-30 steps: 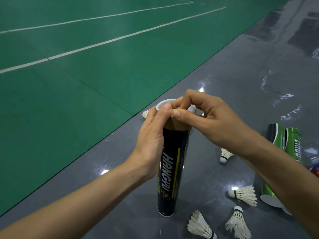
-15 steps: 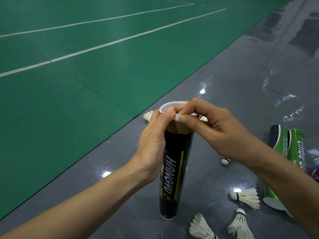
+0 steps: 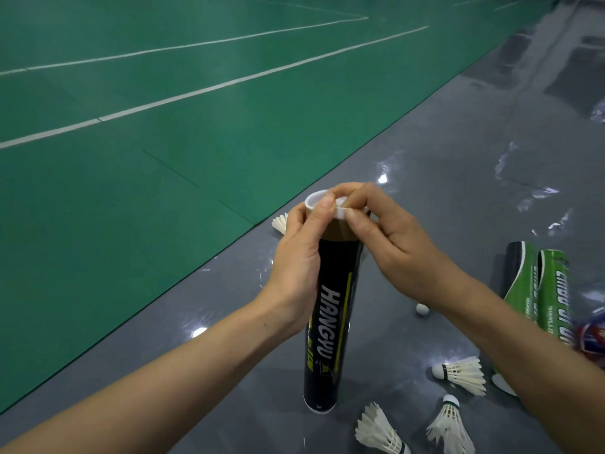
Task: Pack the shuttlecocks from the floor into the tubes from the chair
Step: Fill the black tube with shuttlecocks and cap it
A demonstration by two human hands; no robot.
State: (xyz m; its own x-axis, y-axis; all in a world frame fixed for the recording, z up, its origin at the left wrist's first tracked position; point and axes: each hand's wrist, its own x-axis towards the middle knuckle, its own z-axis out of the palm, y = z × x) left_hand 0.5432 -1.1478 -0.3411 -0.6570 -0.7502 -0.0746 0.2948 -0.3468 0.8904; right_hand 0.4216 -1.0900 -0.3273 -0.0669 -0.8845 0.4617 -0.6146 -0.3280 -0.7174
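A black tube (image 3: 330,326) marked HANGYU stands upright on the grey floor. My left hand (image 3: 299,260) grips its upper part, thumb pressing on the white cap (image 3: 316,198). My right hand (image 3: 391,244) pinches the cap's near edge at the tube's brown top. The cap sits tilted on the rim. White shuttlecocks lie on the floor: one (image 3: 461,373) to the right, two (image 3: 379,430) (image 3: 450,427) at the bottom, one (image 3: 281,222) behind my left hand, and a cork tip (image 3: 422,309) under my right wrist.
Two green tubes (image 3: 537,296) lie side by side on the floor at the right, partly behind my right forearm. A red and blue object (image 3: 592,335) shows at the right edge. The green court mat (image 3: 163,126) with white lines covers the left.
The cap has tipped up a little further at the far side. Both hands keep their hold at the tube's top; the view has shifted slightly.
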